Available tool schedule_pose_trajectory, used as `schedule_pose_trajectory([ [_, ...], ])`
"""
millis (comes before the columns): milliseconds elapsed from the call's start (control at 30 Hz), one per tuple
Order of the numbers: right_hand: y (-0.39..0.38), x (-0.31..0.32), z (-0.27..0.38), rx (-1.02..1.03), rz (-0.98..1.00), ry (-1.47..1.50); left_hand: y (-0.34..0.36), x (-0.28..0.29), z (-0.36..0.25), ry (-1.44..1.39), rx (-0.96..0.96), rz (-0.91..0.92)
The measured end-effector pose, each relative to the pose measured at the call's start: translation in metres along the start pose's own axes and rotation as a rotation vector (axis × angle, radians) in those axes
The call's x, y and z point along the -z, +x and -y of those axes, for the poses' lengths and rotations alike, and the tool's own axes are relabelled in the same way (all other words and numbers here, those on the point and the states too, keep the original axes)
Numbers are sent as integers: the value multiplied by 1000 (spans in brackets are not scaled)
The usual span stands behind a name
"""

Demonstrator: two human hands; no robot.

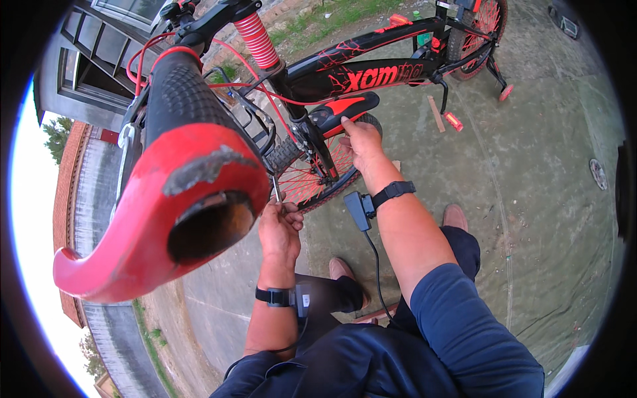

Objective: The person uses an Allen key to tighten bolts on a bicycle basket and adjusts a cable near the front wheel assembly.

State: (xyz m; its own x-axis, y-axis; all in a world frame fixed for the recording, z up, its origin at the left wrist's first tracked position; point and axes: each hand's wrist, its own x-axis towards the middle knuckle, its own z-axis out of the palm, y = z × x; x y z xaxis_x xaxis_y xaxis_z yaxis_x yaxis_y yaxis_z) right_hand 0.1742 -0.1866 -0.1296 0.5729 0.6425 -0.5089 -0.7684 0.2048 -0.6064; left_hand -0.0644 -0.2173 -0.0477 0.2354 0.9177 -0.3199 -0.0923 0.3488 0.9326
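Note:
A black and red bicycle (371,73) stands in front of me, its front wheel (318,178) with red spokes nearest to my hands. My right hand (363,140) is closed on the edge of the black and red front mudguard (345,111), thumb on top. Lower and to the left, my left hand (280,229) has its fingers closed round a slim silver metal tool (277,188). That tool points up beside the tyre; its tip and exact kind cannot be made out. The black handlebar grip (189,96) with its scuffed red end (159,199) looms close at left.
Red cables (262,89) and a black front rack (255,123) crowd the space above the wheel. On the grey-green ground lie a flat wooden strip (436,114) and, by it, a red pedal (454,121). My shoes (342,270) are below the hands.

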Motion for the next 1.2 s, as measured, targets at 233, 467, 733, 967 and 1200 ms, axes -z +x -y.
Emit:
schedule_pose_trajectory([
  [233, 10, -1, 3, 42, 69, 120, 3, 2, 4, -16, -6, -18],
  [467, 9, 3, 2, -69, 123, 102, 4, 2, 6, -21, 2, -13],
  [733, -4, -5, 4, -179, 110, 31, 3, 0, 6, -21, 5, -15],
  [967, -3, -10, -1, -85, 149, 251, 2, 0, 7, -10, 4, -10],
  [1200, 0, -10, 2, -91, 160, 229, 0, -2, 5, -1, 1, -11],
])
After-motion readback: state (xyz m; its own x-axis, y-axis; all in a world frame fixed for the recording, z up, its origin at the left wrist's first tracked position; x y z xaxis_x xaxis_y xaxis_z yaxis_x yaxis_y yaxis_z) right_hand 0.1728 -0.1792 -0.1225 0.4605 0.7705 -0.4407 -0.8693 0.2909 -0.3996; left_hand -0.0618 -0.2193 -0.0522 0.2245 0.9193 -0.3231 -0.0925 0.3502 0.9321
